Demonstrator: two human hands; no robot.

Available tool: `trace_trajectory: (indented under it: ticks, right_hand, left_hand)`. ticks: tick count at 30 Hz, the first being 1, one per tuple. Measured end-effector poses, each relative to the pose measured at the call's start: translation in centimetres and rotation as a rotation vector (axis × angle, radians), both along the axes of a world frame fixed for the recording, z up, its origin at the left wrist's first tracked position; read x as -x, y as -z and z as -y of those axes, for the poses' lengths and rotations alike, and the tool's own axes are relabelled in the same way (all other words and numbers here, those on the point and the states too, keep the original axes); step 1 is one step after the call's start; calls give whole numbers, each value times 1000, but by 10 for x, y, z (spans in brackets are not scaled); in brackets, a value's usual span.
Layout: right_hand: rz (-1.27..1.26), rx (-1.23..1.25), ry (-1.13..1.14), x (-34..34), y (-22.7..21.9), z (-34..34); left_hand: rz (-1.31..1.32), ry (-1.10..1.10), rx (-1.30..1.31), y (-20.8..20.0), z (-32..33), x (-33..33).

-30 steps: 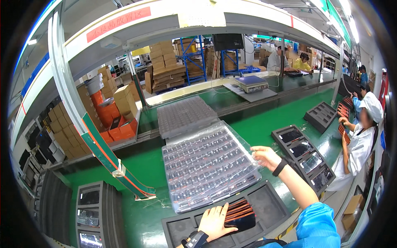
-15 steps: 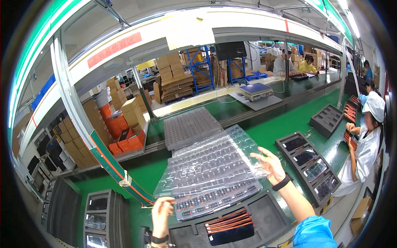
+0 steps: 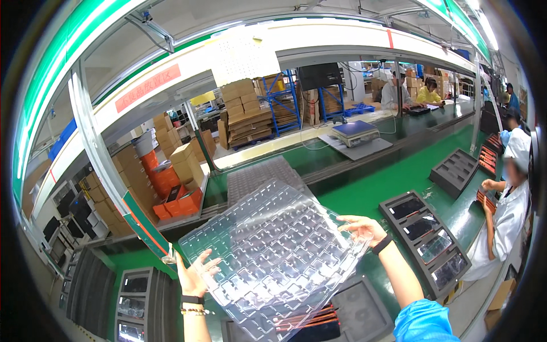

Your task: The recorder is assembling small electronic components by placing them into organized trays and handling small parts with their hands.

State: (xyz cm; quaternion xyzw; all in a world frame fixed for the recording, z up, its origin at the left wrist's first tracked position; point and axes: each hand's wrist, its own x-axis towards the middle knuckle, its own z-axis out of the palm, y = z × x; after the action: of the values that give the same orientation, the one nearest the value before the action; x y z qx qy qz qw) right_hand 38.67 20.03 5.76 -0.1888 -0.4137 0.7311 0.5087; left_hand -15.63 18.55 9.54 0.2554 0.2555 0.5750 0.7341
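Note:
A clear plastic blister tray point(image 3: 268, 228) with rows of moulded pockets is tilted up in front of me. My left hand point(image 3: 196, 275) is at its left edge, fingers spread against the plastic. At the right edge, my right hand point(image 3: 364, 231) grips the tray with bent fingers. Through and beside the near corner show dark flat panels with orange strips point(image 3: 319, 326), lying in a dark grey foam tray point(image 3: 364, 305). The clear tray hides whatever lies beneath its middle. Behind it sits another translucent pocketed tray or stack point(image 3: 259, 171) on the green bench.
A foam tray with phone-like screens point(image 3: 424, 236) lies to my right, beyond it an empty-pocketed foam tray point(image 3: 454, 169). Stacked foam trays point(image 3: 137, 305) stand left, near a metal post point(image 3: 97, 137). A scale point(image 3: 356, 131) sits behind. A co-worker point(image 3: 504, 205) handles orange-striped pieces at far right.
The clear tray has turned and tilted up toward me, now covering the filled tray below. My left hand has moved up and left along its edge; my right hand stays at the right edge.

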Motion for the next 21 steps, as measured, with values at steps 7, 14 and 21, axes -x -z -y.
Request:
trace_trajectory:
  ticks: [7, 14, 21]
  right_hand:
    - [8, 129, -109, -39, 39, -39]
    - [-516, 137, -7, -20, 30, -51]
    - [-542, 95, 157, -19, 99, -80]
  left_hand:
    - [-167, 486, -240, -4, -12, 27]
    - [-328, 148, -196, 7, -25, 20]
    - [-389, -373, -375, -27, -94, -19]
